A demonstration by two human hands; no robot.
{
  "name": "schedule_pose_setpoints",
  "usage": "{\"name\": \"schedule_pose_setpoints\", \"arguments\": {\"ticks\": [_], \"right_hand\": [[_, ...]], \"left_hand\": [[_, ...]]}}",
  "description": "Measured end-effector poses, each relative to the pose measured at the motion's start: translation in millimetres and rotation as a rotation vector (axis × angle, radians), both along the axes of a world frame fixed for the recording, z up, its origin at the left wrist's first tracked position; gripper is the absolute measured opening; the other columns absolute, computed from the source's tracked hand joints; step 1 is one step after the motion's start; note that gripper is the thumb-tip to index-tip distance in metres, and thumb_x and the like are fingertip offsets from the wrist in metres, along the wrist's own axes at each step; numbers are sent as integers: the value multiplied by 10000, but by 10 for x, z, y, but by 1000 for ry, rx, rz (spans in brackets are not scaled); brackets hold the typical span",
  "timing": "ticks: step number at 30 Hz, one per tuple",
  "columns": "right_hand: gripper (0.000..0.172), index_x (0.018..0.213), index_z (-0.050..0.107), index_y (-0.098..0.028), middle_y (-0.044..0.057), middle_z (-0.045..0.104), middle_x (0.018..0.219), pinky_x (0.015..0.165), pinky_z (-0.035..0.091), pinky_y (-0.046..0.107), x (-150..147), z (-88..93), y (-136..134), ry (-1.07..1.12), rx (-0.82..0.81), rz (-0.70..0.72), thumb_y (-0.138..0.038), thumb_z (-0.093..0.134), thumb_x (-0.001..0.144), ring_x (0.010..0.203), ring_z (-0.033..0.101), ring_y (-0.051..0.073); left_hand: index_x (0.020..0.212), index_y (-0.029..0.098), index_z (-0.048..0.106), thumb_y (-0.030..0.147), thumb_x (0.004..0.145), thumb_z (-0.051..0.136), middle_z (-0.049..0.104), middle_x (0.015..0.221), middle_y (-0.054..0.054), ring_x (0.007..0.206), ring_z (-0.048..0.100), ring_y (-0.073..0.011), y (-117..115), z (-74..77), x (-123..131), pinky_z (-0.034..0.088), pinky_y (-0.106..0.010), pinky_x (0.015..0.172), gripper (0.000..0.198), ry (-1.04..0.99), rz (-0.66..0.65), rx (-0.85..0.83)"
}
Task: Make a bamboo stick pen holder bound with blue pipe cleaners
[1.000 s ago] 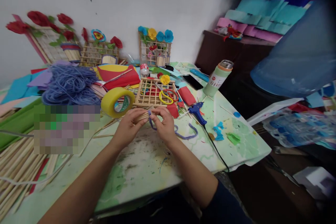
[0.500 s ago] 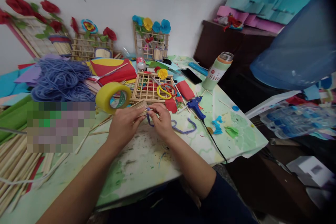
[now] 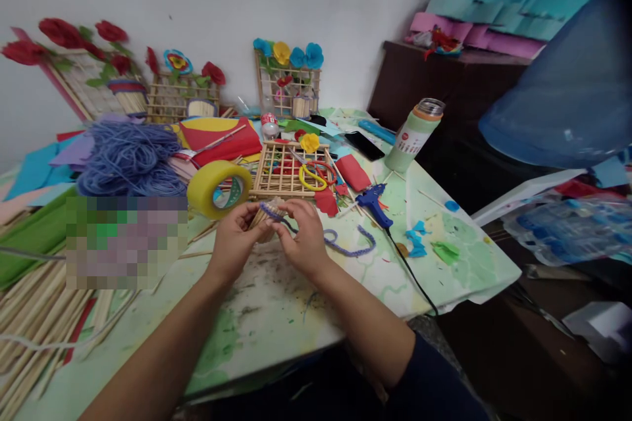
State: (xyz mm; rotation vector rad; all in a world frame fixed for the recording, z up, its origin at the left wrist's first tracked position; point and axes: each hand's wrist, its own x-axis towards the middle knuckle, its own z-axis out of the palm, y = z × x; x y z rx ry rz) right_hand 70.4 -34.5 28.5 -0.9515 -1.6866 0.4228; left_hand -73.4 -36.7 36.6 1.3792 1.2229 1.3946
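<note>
My left hand (image 3: 234, 240) is closed around a small pot of thin bamboo sticks (image 3: 261, 235), tilted above the table. A blue-purple braided cord (image 3: 353, 252) lies along the pot's rim, and its loose end curls over the table to the right. My right hand (image 3: 303, 237) pinches this cord beside the rim; its fingertips partly hide the contact. Behind my hands lies a stick lattice (image 3: 266, 171) with scissors (image 3: 312, 179) with yellow and red handles on it. Right of my right hand is a blue glue gun (image 3: 375, 206).
A roll of yellow tape (image 3: 200, 192), a heap of blue cord (image 3: 128, 151) and loose sticks (image 3: 34, 322) occupy the left side. A bottle (image 3: 413, 135) and a phone (image 3: 364, 144) stand and lie at the right. The glue gun's black cable (image 3: 412, 279) crosses the table's right edge.
The pot has turned in my hands, so its cord-lined rim and stick side now show. My left hand has shifted its hold lower. The whole view has moved slightly.
</note>
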Motion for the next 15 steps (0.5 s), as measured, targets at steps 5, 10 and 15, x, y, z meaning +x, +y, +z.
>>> {"name": "schedule_pose_setpoints", "arguments": {"ticks": [5, 10, 15], "right_hand": [[227, 1010, 591, -182, 86, 582, 1042, 829, 505, 330, 9, -7, 5, 34, -85, 14, -149, 548, 790, 911, 572, 180], [214, 981, 584, -185, 87, 563, 1052, 870, 489, 337, 22, 11, 4, 29, -89, 10, -123, 509, 790, 982, 556, 188], [216, 1007, 544, -179, 98, 543, 1044, 863, 480, 377, 10, 5, 6, 26, -185, -41, -175, 512, 793, 956, 538, 203]], "left_hand": [[909, 153, 673, 194, 577, 805, 699, 839, -11, 735, 615, -116, 21, -19, 84, 475, -214, 711, 360, -369, -50, -173], [855, 150, 697, 149, 545, 817, 706, 818, -12, 740, 627, -104, 4, 10, 131, 481, -193, 721, 333, -533, -124, -291], [884, 153, 700, 128, 547, 803, 710, 860, -29, 752, 636, -121, 1, 25, 144, 490, -226, 732, 354, -554, -110, -327]]}}
